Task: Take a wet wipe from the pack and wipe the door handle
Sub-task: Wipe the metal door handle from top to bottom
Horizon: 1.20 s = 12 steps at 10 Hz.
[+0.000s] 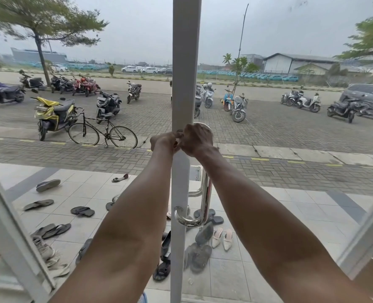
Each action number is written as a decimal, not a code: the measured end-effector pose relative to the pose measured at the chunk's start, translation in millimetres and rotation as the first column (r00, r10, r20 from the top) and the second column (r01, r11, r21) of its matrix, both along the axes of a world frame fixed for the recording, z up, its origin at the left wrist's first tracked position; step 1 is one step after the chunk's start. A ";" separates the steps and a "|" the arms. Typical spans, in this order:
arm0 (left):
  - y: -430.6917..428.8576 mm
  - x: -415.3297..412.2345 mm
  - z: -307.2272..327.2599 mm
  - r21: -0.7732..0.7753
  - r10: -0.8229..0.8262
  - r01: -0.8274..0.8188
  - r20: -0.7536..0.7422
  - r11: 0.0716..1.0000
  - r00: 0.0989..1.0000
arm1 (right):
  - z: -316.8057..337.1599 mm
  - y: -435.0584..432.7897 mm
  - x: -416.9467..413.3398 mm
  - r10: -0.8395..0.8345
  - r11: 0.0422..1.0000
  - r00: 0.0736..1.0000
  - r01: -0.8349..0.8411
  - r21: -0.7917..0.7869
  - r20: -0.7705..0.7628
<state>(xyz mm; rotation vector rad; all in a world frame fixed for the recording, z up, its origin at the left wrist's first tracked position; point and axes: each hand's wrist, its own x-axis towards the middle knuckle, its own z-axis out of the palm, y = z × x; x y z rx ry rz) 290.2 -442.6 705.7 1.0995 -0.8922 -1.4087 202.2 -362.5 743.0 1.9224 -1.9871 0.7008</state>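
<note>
A chrome door handle (205,197) runs vertically along the white door frame (182,62) of a glass door. My right hand (197,139) is closed around the handle's top bend. My left hand (166,141) is curled against the frame at the same height and touches the right hand's fingers. No wet wipe or pack shows. Whatever lies inside either hand is hidden by the fingers.
Through the glass lies a tiled porch with several sandals and shoes (221,238) scattered near the door's foot. Beyond it are a bicycle (102,133), several parked scooters and a paved lot. White frame bars (17,226) slant at the left and right edges.
</note>
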 end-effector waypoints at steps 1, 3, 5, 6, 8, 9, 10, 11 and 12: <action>-12.4 -2.7 7.6 0.123 0.049 -0.052 0.031 0.991 0.998 | -4.3 3.6 -3.3 0.007 1.000 0.999 -0.006 -0.007 0.033; -13.9 -11.4 14.0 0.038 0.198 -0.205 0.143 0.978 0.970 | -8.1 6.4 -12.0 -0.013 1.000 0.997 0.014 -0.006 0.076; 38.5 -4.7 17.8 -0.413 0.366 -0.139 0.542 0.900 0.757 | -9.3 4.6 -13.4 -0.024 1.000 0.995 0.026 -0.016 0.100; 39.6 5.2 7.9 -0.621 0.480 -0.005 0.599 0.784 0.641 | -10.1 2.3 -13.9 -0.030 0.999 0.991 0.028 0.018 0.130; 17.9 27.9 -7.4 -0.633 0.565 0.572 0.759 0.522 0.324 | -6.4 -1.3 -7.6 -0.030 0.999 0.993 0.027 0.033 0.111; 15.8 31.5 -6.8 -0.616 0.574 0.631 0.758 0.472 0.311 | -9.4 -2.3 -4.7 -0.037 0.999 0.997 0.035 0.028 0.068; 12.9 32.4 -5.0 -0.611 0.591 0.664 0.747 0.430 0.304 | -14.6 -4.6 -9.4 -0.035 0.999 0.998 0.032 0.038 0.060; 8.6 34.4 -1.7 -0.612 0.601 0.666 0.742 0.426 0.297 | -16.9 2.0 -20.2 -0.008 0.999 0.997 0.004 0.054 0.079; 6.1 35.0 0.5 -0.615 0.574 0.651 0.754 0.445 0.320 | -18.5 11.1 -27.9 0.008 0.999 0.998 -0.011 0.039 0.065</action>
